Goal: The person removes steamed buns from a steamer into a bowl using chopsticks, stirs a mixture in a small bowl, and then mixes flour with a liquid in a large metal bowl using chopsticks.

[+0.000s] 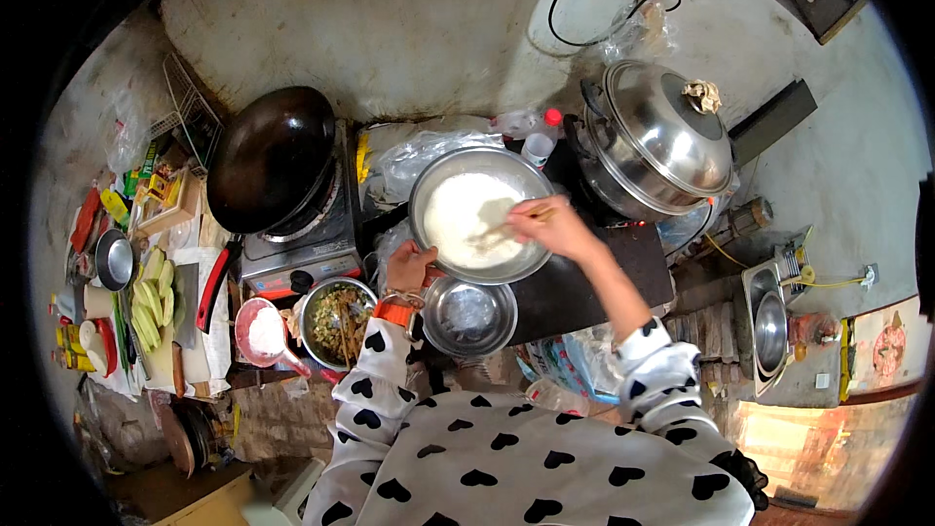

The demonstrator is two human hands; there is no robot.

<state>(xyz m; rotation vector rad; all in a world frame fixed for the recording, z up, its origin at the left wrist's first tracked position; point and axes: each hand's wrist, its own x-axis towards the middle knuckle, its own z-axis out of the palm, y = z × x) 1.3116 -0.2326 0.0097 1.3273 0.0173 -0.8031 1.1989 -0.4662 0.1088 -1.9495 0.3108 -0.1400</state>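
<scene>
A large stainless steel mixing bowl (544, 252) stands before me with white flour or batter (460, 212) spread across its bottom. My left hand (410, 267) grips the bowl's lower left rim, thumb on top. In my right hand (548, 223) is a pair of wooden chopsticks (504, 228), blurred, their tips in the white mix. Just below the big bowl sits a smaller metal bowl (470, 318) with nothing plainly visible in it. Left of it are a metal bowl of chopped filling (337, 321) with chopsticks in it and a pink scoop (252, 358) of white flour.
A black wok (270, 161) rests tilted on a gas stove (299, 256) at left. Sliced green vegetable (152, 299), a cleaver (187, 299) and a small ladle (115, 259) lie farther left. A lidded steel steamer pot (657, 146) stands at right, near a red-capped bottle (552, 118).
</scene>
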